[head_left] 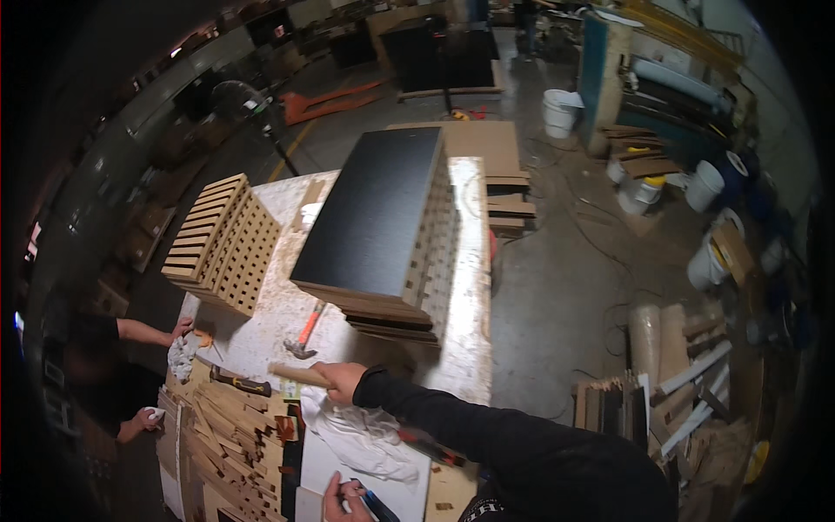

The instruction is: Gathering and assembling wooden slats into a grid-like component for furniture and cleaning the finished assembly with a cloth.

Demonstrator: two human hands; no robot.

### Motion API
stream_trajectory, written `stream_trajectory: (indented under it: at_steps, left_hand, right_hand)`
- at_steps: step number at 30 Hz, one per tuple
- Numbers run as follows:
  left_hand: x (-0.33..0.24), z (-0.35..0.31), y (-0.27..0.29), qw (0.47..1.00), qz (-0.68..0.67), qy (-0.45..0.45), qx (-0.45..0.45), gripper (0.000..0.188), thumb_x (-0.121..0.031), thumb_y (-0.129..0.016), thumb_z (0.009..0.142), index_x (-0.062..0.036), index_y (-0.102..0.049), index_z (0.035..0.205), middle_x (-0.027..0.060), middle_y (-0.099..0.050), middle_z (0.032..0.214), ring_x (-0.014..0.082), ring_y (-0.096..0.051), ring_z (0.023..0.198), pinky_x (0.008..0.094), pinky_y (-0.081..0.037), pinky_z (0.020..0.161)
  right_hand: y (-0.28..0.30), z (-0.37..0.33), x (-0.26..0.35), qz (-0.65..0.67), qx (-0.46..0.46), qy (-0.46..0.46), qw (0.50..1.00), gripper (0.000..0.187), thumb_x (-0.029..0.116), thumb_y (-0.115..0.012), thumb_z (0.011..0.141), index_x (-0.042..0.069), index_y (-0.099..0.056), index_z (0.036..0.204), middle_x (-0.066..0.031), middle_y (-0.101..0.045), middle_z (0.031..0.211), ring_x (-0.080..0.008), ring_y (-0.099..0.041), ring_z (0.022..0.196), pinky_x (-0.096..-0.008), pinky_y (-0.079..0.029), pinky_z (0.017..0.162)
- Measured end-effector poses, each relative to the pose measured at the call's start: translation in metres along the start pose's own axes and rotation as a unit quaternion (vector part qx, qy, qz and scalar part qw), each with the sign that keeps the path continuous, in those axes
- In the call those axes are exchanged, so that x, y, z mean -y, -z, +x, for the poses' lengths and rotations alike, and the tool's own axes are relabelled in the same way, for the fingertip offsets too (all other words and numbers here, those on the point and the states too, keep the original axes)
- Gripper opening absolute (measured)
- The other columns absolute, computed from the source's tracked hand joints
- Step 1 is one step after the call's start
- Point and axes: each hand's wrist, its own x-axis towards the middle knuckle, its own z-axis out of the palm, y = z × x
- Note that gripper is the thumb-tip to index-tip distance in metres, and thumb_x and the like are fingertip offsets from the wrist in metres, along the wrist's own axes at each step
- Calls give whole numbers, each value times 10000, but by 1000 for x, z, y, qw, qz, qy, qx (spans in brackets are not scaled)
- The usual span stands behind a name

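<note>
My right hand (342, 381) reaches left across the workbench, fingers closed on one end of a short, light wooden strip (298, 375). At the lower edge my left hand (342, 502) is curled by a black-and-blue handled tool (376, 502), whose exact kind I cannot make out. A crumpled white cloth (361, 439) lies between my hands. Past the strip rests a hammer (306, 332) with an orange-red handle. Another tool with a black-and-yellow handle (240, 381) lies left of the strip, near a pile of loose wooden strips (230, 426).
Stacked dark-topped panels (374, 209) stand on the white-stained bench (470, 287); slatted wooden pieces (226, 244) are stacked at its left. A co-worker's hands (181, 331) are at the left edge. Offcuts (687, 383) and white buckets (637, 197) stand on the floor at right.
</note>
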Motion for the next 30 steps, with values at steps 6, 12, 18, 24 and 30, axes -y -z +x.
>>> stream_trajectory:
  at_steps: [6,12,18,24,30]
  left_hand:
    - [5,-89,-26,985,14,77,156,302,-128,-510,840,-19,-549,1119,147,-594,955,184,-545,843,297,-431,777]
    - [-20,-110,-66,973,-84,0,216,243,-27,-491,811,78,-540,1025,126,-610,791,138,-550,666,241,-452,640]
    - [-43,-72,-137,960,-33,-96,261,235,5,-461,820,59,-558,1028,112,-599,876,148,-576,756,257,-461,702]
    - [53,14,-246,932,205,-172,244,568,-29,-534,674,-68,-437,1232,157,-490,1066,253,-534,935,309,-463,764]
    - [37,31,-304,847,451,-191,208,788,-52,-623,639,-195,-282,1334,180,-458,1082,356,-493,973,409,-415,839]
  right_hand:
    - [56,-167,54,27,-45,-12,999,520,120,-543,675,99,-417,1179,-192,-557,979,-360,-544,901,-401,-444,770]
    - [76,-383,19,-23,-11,-325,945,464,167,-572,680,78,-447,1118,-197,-576,874,-367,-554,852,-416,-437,755]
    - [73,-589,-77,-58,-115,-642,756,483,226,-627,679,63,-493,1114,-196,-588,990,-343,-571,919,-401,-453,795]
    - [16,-712,-156,71,-142,-811,563,371,228,-609,714,34,-570,1027,-149,-614,976,-283,-602,896,-373,-474,772]
    - [-27,-769,-211,121,-260,-771,568,302,81,-565,736,54,-527,1034,-100,-572,640,-197,-573,543,-326,-453,489]
